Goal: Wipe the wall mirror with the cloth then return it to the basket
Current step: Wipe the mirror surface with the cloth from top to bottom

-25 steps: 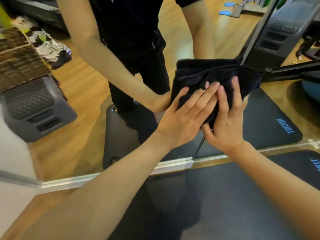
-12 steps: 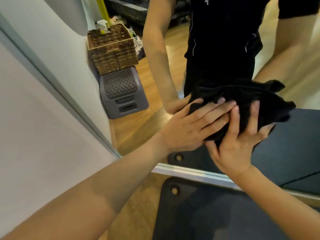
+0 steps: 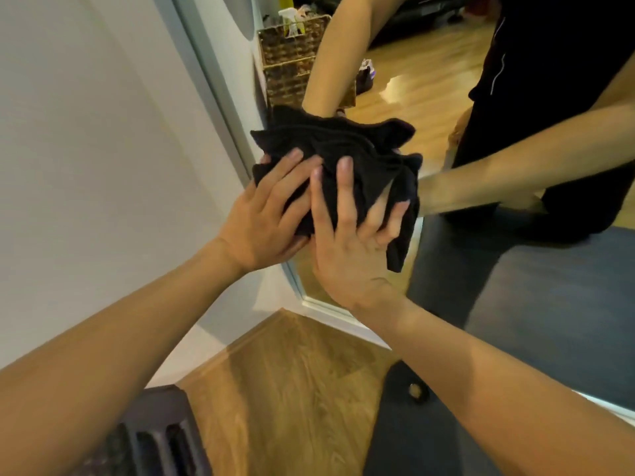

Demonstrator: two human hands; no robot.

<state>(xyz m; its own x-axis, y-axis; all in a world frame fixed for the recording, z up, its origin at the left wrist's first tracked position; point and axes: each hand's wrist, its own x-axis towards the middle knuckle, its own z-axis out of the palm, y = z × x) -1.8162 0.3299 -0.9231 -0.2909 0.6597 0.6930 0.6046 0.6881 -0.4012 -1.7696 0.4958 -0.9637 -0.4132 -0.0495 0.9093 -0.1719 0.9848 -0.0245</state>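
A bunched black cloth (image 3: 347, 149) is pressed flat against the wall mirror (image 3: 429, 97), close to the mirror's left frame edge. My left hand (image 3: 264, 218) lies on the cloth's left part, fingers spread over it. My right hand (image 3: 347, 242) presses the cloth's lower right part, and a loose corner hangs below the fingers. In the mirror I see the reflection of a woven basket (image 3: 292, 53) with a spray bottle in it, and the reflected arms and dark clothing. The real basket is out of view.
A white wall (image 3: 96, 132) runs left of the mirror frame. Below lie wooden floor (image 3: 292, 379), a dark exercise mat (image 3: 429, 434) at the right, and a grey plastic step (image 3: 151, 438) at the bottom left.
Both hands have slid the cloth leftward across the mirror to its left frame edge. The view has swung left, so the wall and the reflected basket now show.
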